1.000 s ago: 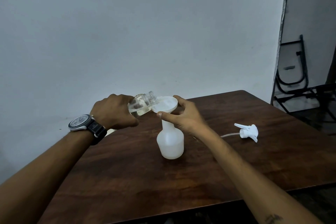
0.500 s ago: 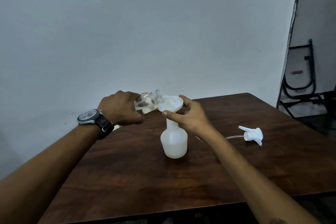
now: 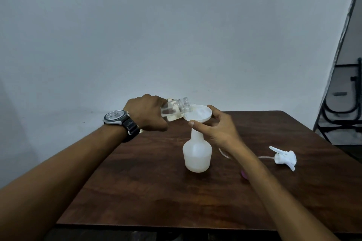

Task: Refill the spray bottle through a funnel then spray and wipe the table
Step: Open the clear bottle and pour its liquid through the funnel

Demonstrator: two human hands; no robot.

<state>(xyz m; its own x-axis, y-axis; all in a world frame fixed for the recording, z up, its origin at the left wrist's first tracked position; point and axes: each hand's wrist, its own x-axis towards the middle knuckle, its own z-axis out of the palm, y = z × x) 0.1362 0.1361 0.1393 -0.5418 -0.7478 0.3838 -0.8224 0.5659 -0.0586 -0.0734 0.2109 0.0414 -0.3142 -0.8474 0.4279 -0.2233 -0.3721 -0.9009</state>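
Note:
A white translucent spray bottle (image 3: 197,154) stands uncapped near the middle of the dark wooden table (image 3: 156,191). In its neck sits a white funnel (image 3: 198,114). My right hand (image 3: 217,129) curls around the funnel's rim and stem, thumb in front. My left hand (image 3: 146,113), watch on the wrist, grips a clear glass jar (image 3: 174,109) tipped on its side, its mouth over the funnel's left rim. Clear liquid lies in the jar's lower side. The white trigger spray head (image 3: 284,157) with its tube lies on the table to the right.
A plain wall stands directly behind the table's far edge. A small pink object (image 3: 243,173) peeks out from under my right forearm. Dark folded metal chair frames (image 3: 340,103) lean at the far right beyond the table.
The camera view has shifted, so everything sits further right in the frame. The jar stays tipped over the funnel and both hands keep their grips.

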